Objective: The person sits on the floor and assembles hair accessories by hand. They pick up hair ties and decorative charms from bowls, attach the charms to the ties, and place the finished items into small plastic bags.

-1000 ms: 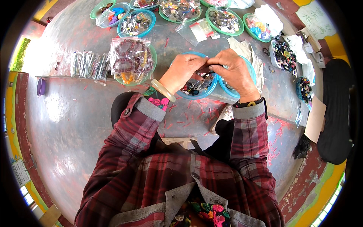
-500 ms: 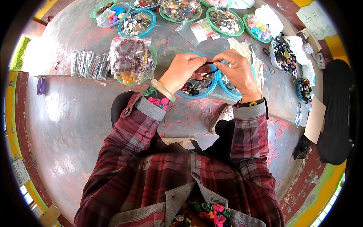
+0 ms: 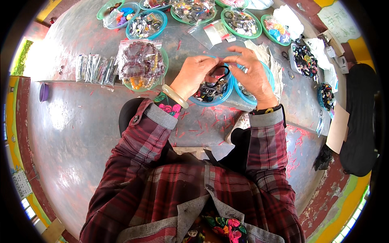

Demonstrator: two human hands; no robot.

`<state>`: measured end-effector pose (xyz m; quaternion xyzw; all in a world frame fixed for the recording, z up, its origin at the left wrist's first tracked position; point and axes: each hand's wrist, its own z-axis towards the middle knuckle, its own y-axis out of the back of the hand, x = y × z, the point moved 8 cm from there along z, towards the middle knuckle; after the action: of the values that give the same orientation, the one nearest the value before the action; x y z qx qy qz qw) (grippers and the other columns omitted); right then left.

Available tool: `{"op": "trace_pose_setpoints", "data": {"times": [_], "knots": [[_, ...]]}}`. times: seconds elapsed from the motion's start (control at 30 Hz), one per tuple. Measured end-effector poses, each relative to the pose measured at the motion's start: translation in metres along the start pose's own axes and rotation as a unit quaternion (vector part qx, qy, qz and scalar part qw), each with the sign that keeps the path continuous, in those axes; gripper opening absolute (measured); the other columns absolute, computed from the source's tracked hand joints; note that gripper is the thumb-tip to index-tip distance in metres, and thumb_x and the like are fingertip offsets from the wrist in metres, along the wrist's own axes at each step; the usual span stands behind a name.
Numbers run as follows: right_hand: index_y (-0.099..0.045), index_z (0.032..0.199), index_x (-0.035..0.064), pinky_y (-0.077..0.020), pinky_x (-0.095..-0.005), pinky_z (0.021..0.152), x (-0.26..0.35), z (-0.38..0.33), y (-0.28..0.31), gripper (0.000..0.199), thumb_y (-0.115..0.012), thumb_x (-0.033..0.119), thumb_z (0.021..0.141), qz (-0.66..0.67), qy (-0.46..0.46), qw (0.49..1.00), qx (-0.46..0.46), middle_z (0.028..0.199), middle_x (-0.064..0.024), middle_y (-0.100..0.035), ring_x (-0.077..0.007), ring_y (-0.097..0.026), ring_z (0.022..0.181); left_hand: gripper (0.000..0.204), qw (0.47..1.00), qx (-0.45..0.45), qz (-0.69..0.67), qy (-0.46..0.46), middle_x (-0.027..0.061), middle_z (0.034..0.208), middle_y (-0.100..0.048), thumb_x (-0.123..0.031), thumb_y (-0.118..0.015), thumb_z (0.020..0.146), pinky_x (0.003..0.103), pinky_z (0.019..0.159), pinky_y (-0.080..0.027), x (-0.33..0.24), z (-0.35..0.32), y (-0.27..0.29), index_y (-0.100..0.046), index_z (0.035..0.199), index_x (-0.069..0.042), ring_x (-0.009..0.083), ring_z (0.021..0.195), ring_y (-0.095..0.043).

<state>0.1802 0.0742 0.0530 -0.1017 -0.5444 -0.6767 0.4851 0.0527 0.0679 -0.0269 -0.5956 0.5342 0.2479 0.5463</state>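
Note:
My left hand [image 3: 194,75], with a pale bangle [image 3: 175,96] at its wrist, is closed with its fingertips pinched together. From it hangs a black elastic hair tie [image 3: 225,77], forming a loop above a blue basket [image 3: 214,101] of small dark and coloured pieces. A small reddish bit shows at the pinched fingertips; what it is cannot be made out. My right hand [image 3: 256,79] is over a second blue basket [image 3: 270,75], its fingers apart and one fingertip reaching to my left fingertips. Nothing can be made out between its fingers.
A green basket [image 3: 165,67] bears bagged dark red beads [image 3: 139,58]; bagged pens [image 3: 95,69] lie left of it. Several filled baskets line the back. At right stand a white container [image 3: 292,60] of dark pieces and cardboard [image 3: 337,129]. Red scraps [image 3: 202,121] litter the floor.
My right hand's fingers have spread from their pinch at the black hair tie. The hair tie now hangs as a rounder loop from my left hand, which has barely moved.

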Motion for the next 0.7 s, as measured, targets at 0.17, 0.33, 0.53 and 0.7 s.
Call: {"op": "trace_pose_setpoints", "data": {"times": [0.17,0.33,0.53,0.7], "knots": [[-0.067,0.088,0.0099,-0.0366,-0.0391,0.095,-0.002,0.0,0.004,0.021,-0.062,0.006,0.068,0.009,-0.029,1.0,-0.004,0.118,-0.0122,-0.052,-0.031,-0.042,0.116,0.028,1.0,-0.022,-0.011,-0.014,0.008,0.088,-0.065,-0.023,-0.053,0.09,0.022,0.061,-0.05,-0.001,0.001,0.007,-0.06,0.101,0.001,0.0122,0.078,-0.063],[-0.068,0.086,0.01,-0.0343,-0.0402,0.098,-0.004,0.0,-0.005,0.02,-0.062,0.007,0.067,-0.005,-0.018,1.0,0.013,0.121,-0.0141,-0.051,-0.0338,-0.04,0.12,0.028,1.0,0.001,-0.018,-0.016,0.0076,0.091,-0.065,-0.022,-0.053,0.09,0.021,0.06,-0.05,-0.005,0.0,0.0,-0.059,0.103,0.002,0.013,0.08,-0.064],[-0.069,0.084,0.0097,-0.0343,-0.0408,0.098,0.0,0.0,-0.009,0.018,-0.063,0.008,0.067,-0.041,0.013,0.999,0.029,0.12,-0.0149,-0.052,-0.0353,-0.039,0.12,0.027,1.0,0.005,-0.026,-0.014,0.0083,0.095,-0.064,-0.021,-0.053,0.09,0.022,0.06,-0.05,-0.004,-0.001,0.0,-0.059,0.103,0.002,0.014,0.082,-0.064],[-0.069,0.082,0.0084,-0.0365,-0.0413,0.096,0.002,-0.001,-0.014,0.014,-0.064,0.008,0.069,-0.066,0.041,0.996,0.049,0.116,-0.0157,-0.054,-0.0363,-0.041,0.119,0.026,0.999,-0.008,-0.035,-0.012,0.0099,0.095,-0.064,-0.019,-0.053,0.09,0.022,0.061,-0.05,-0.003,0.0,0.0,-0.058,0.102,0.003,0.0157,0.083,-0.063]]}}
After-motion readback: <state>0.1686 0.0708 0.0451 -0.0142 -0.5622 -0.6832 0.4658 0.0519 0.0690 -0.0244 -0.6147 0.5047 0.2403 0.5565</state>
